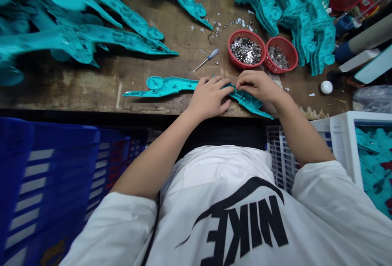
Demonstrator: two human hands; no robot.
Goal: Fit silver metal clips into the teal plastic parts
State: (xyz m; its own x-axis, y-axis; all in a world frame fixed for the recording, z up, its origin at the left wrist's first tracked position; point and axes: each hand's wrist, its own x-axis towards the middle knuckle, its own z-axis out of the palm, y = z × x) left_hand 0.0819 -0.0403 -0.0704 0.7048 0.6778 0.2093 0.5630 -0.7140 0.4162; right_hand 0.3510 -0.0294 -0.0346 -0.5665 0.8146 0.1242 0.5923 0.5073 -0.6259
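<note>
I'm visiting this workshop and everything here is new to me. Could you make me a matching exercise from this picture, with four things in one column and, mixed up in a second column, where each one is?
Things:
1. Small screwdriver
2. Red basket of metal pieces
3. White ball
4. Teal plastic piece

Places:
A. On the wooden table, right of the right hand
B. Under the left hand and the right hand
C. On the table, left of the baskets
D. Beside a second red basket

Right pairs: 1-C, 2-D, 3-A, 4-B
</note>
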